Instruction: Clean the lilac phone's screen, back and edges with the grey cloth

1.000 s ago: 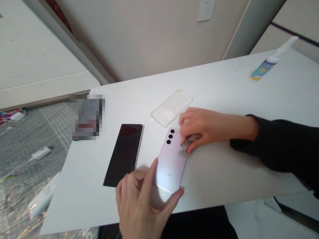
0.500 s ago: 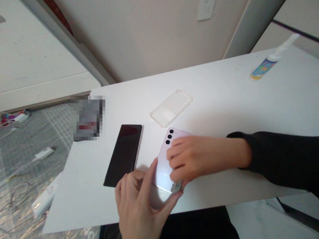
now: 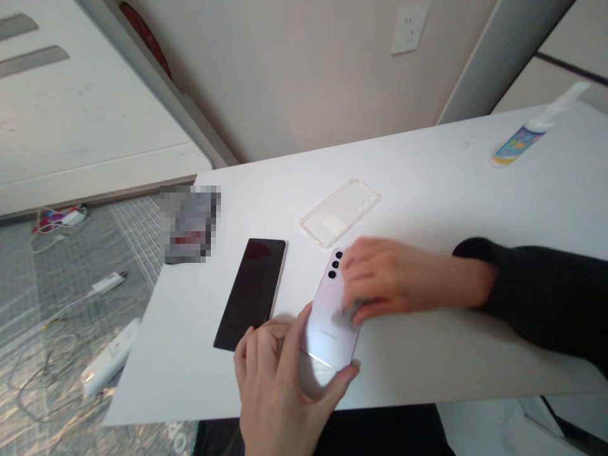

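Near the front edge of the white desk point(image 3: 427, 190), a pale lilac phone point(image 3: 327, 326) lying back up, glossy, with 3 dark camera lenses in a row at its far left corner and a bright reflection across its near end. Pinned at that near end by the left hand point(image 3: 280, 386): grip part open, thumb against the right corner, forefinger along the left edge, nothing enclosed. Over the upper half, the right hand point(image 3: 384, 278), blurred, fingers curled down on a small grey cloth point(image 3: 346, 312) pressed to the phone's back; grip closed on that cloth. Just left of the lilac phone, apart from it, a black phone point(image 3: 251, 293) lying flat. Beyond both, a clear case point(image 3: 341, 211), hollow side up. Far right, a spray bottle point(image 3: 532, 130) on its side. Compared with half a second ago, right hand and cloth shifted from the phone's near corner up toward the middle and the lenses; left hand unchanged in its hold.
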